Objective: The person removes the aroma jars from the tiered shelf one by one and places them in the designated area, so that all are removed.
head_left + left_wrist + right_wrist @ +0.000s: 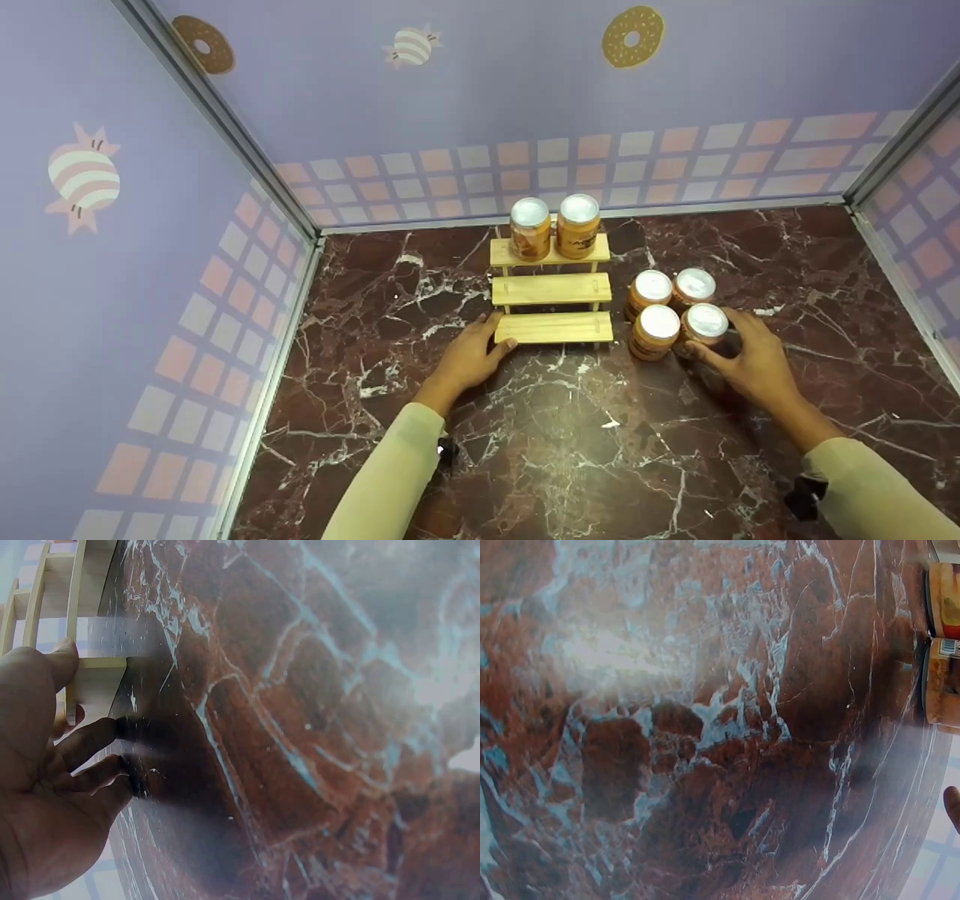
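A three-step wooden rack (553, 289) stands on the dark marbled surface. My left hand (469, 356) holds the left end of its lowest step, thumb on the front edge; the left wrist view shows the thumb and a finger on either side of the step's board (101, 679). On the top step two orange cans with silvery lids stand upright, a left can (530, 240) and a right can (578, 238). Right of the rack, several similar cans (652, 334) stand close together. My right hand (757, 364) grips the front right can (706, 321), thumb and fingers around its sides.
A lilac back wall (510, 97) with printed doughnuts and pink checks rises behind the rack. Similar panels close off the left side (150, 255) and the right side (922, 217). Metal strips run along the corners. The marbled surface (570, 450) extends in front of the rack.
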A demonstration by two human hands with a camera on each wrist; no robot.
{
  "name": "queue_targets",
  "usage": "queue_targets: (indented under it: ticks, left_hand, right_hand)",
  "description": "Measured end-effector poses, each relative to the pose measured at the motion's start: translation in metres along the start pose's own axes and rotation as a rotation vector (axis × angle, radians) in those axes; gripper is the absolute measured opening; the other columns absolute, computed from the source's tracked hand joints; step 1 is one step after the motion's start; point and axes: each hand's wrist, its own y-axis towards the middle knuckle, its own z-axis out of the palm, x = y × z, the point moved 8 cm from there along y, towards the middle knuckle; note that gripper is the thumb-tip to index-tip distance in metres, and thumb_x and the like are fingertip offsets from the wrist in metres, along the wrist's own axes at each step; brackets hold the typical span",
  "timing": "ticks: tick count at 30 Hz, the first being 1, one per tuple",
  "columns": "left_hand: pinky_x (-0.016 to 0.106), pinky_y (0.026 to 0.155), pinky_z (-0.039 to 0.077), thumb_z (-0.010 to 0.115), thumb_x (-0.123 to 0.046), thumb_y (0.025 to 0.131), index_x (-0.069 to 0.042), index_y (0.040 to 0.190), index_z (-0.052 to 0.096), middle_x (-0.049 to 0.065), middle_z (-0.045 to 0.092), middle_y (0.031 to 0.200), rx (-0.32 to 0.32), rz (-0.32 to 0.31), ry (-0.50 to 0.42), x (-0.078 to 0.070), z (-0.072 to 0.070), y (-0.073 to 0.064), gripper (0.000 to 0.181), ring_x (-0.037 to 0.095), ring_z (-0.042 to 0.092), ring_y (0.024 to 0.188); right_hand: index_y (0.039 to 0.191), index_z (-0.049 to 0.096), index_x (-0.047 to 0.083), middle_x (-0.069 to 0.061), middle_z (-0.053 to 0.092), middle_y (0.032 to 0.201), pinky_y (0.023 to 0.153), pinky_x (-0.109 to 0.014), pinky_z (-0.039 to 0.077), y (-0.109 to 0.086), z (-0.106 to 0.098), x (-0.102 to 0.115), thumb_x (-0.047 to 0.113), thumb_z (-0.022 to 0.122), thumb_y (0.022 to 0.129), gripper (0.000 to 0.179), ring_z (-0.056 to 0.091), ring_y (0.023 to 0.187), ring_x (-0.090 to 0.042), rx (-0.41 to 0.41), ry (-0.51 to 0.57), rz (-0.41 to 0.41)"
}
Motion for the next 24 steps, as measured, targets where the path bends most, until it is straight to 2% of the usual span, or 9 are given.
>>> queue_targets:
  ticks: [6,10,18,24]
  left_hand:
    - [0.069,0.126,0.042,0.048,-0.077,0.107,-0.015,0.172,0.041,0.027,0.046,0.171,-0.006,0.01,-0.042,-0.007,-0.007,-0.004,0.09,0.047,0.047,0.159]
    - [0.069,0.126,0.042,0.049,-0.077,0.107,-0.015,0.172,0.041,0.027,0.046,0.171,-0.011,0.012,-0.045,-0.007,-0.007,-0.005,0.09,0.048,0.047,0.158]
    - [0.064,0.128,0.043,0.041,-0.084,0.104,-0.018,0.174,0.038,0.023,0.045,0.173,0.007,0.0,0.007,0.002,0.001,-0.001,0.096,0.044,0.047,0.16]
    - [0.067,0.127,0.042,0.045,-0.081,0.106,-0.018,0.174,0.039,0.024,0.044,0.173,0.007,0.01,-0.003,0.003,0.003,0.001,0.093,0.044,0.045,0.161]
  right_hand:
    - [0.142,0.063,-0.01,-0.037,0.068,0.132,0.104,-0.077,0.048,0.0,0.001,0.0,0.016,0.099,0.082,0.075,0.063,0.123,-0.059,-0.002,0.01,0.002]
    - [0.141,0.062,-0.011,-0.037,0.068,0.132,0.105,-0.076,0.048,0.001,0.001,0.0,0.016,0.098,0.083,0.073,0.064,0.122,-0.059,-0.001,0.006,-0.001]
    - [0.14,0.063,-0.012,-0.039,0.068,0.132,0.105,-0.077,0.049,0.001,0.002,-0.001,0.017,0.098,0.082,0.074,0.064,0.122,-0.061,0.008,-0.001,0.002]
    - [0.141,0.062,-0.013,-0.039,0.068,0.132,0.104,-0.075,0.05,0.0,0.001,0.0,0.015,0.099,0.082,0.074,0.064,0.122,-0.061,0.006,0.001,-0.001]
